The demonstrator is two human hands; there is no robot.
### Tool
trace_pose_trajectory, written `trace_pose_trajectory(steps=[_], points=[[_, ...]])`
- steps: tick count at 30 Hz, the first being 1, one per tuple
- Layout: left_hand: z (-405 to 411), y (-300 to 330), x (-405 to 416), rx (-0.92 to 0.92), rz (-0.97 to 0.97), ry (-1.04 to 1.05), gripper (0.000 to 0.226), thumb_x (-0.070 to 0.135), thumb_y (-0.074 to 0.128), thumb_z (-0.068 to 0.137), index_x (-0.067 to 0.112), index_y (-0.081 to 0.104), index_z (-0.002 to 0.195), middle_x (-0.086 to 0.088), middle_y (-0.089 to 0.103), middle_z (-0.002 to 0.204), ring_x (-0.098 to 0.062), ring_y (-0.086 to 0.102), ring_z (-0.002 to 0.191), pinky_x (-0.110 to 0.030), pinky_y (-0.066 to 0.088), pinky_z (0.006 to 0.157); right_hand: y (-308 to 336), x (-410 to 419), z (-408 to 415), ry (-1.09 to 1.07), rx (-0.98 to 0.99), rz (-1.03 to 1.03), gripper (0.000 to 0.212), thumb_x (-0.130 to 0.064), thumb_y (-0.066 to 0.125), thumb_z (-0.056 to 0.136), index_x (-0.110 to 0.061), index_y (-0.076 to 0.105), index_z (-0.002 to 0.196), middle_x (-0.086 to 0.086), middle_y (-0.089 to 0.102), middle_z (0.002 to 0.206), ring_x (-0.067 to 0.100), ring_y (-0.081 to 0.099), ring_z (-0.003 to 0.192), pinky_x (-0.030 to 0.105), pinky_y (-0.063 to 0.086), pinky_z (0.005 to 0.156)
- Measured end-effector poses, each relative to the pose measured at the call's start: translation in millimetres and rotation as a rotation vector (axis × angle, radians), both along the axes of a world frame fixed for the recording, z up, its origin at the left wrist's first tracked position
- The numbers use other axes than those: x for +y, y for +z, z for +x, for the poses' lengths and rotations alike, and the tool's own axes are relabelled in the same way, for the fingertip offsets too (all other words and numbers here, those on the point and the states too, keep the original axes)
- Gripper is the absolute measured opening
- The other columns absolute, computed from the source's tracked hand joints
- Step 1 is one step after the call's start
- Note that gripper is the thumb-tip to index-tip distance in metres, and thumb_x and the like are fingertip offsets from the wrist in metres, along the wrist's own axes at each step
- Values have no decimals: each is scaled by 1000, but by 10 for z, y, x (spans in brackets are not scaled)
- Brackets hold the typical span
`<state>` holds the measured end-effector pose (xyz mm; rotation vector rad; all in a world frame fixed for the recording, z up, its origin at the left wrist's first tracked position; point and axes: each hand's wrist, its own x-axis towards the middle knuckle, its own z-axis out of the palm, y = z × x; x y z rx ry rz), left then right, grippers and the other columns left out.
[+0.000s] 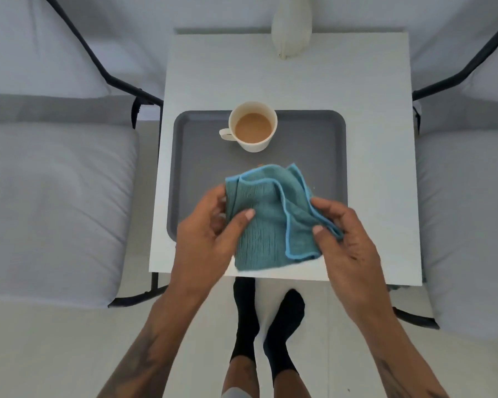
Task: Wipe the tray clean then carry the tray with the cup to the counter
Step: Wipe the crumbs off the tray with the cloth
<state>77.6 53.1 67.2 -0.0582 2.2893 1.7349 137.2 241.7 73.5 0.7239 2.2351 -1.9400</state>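
While a teal cloth [266, 216] is held above the near half of the grey tray [325, 156], its left edge is pinched by the left hand [206, 234], thumb on top, and its right folds are clamped between thumb and fingers of the right hand [347, 239]. Cloth hangs crumpled, lower corner past the tray's near rim. A white cup [253, 126] of light-brown liquid is seen at the tray's far edge, handle leftward, well apart from both hands. Tray rests on a white table [380, 196].
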Motion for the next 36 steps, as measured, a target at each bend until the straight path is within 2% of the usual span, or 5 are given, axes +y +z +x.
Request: trace_pose_trajectory(steps=[4, 8, 13, 17, 36], points=[[-225, -515, -68, -68, -425, -71, 53, 30, 73, 89, 20, 53, 138, -1, 64, 122, -16, 65, 102, -25, 55, 83, -427, -61, -113, 25, -149, 364, 39, -11, 54, 96, -16, 52, 134, 0, 56, 131, 17, 56, 119, 25, 46, 96], [-117, -872, -502, 137, -824, -175, 52, 27, 68, 91, 11, 52, 138, -17, 49, 140, -33, 49, 128, -48, 46, 103, -701, -234, -79, 212, -20, 784, 41, -14, 57, 92, -7, 54, 133, 15, 44, 148, 34, 41, 136, 50, 34, 112], [-32, -1181, -936, 288, -1096, -386, 72, 45, 45, 98, -1, 33, 152, -23, 23, 163, -38, 19, 152, -53, 26, 119, -1099, -411, -367, 672, 92, 986, 54, -35, 41, 101, -18, 34, 151, 17, 14, 163, 35, 9, 151, 53, 15, 121], [-64, -1376, -1016, 315, -1151, -496, 75, 48, 30, 100, -2, 19, 156, -21, 12, 165, -35, 8, 154, -53, 14, 123, -1417, -143, -585, 664, -76, 1128, 59, -46, 30, 103, -27, 13, 156, 18, 0, 164, 35, -3, 151, 53, 6, 122], [-112, -1566, -1089, 387, -863, -442, 72, 32, 34, 98, -7, 12, 155, -23, 7, 166, -36, 5, 154, -59, 9, 122, -1558, -1402, -940, 862, 174, 1134, 58, -42, 28, 103, -19, 20, 155, 11, 12, 164, 34, 5, 151, 56, 10, 120]])
